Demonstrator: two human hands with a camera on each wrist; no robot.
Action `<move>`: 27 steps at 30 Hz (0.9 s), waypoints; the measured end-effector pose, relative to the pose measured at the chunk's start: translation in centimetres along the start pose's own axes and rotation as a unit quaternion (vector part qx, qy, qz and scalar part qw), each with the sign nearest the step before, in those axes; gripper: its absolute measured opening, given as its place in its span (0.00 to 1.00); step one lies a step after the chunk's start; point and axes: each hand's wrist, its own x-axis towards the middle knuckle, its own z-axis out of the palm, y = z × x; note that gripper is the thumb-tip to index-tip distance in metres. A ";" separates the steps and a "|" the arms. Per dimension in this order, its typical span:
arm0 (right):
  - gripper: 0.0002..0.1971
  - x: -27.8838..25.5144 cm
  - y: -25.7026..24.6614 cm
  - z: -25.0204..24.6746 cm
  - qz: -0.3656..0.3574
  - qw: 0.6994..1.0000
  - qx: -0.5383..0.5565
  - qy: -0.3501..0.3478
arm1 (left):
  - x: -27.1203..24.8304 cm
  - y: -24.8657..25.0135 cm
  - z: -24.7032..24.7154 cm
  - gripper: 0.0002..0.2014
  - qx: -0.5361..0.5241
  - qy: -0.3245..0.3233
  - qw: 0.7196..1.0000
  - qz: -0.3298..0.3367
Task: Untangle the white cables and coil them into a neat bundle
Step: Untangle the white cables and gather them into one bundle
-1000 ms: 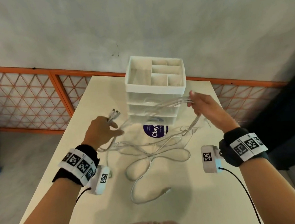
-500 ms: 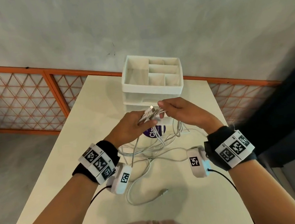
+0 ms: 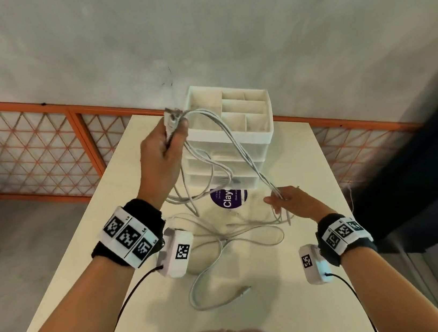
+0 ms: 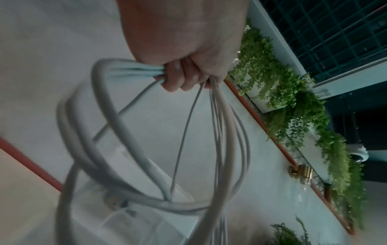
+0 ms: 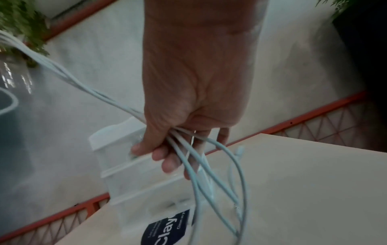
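Several white cables [image 3: 235, 146] stretch in the air between my two hands, in front of the white organiser. My left hand [image 3: 163, 148] is raised high at the left and grips the plug ends [image 3: 173, 117] in a fist; the left wrist view shows its fingers [image 4: 180, 77] curled round the cable strands [image 4: 222, 126]. Lower down on the right, my right hand [image 3: 292, 203] holds the same strands [image 5: 188, 159] loosely between thumb and curled fingers. More loops of cable [image 3: 216, 253] lie on the table, with one free plug end [image 3: 245, 290] near the front.
A white drawer organiser [image 3: 232, 136] with open top compartments stands at the back middle of the cream table [image 3: 300, 295]. A purple round label [image 3: 229, 198] lies in front of it. An orange lattice fence [image 3: 27, 150] and a grey wall are behind; the table's edges drop away on all sides.
My hands were together over the table's middle half a second ago. Now the left hand has lifted up and left with the plug ends, and the right has slid down the strands to the right.
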 end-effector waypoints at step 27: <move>0.07 1.9 0.7 6.0 -0.071 0.993 -0.059 0.071 | -1.6 -9.0 3.5 0.16 0.406 -0.263 0.875 -0.013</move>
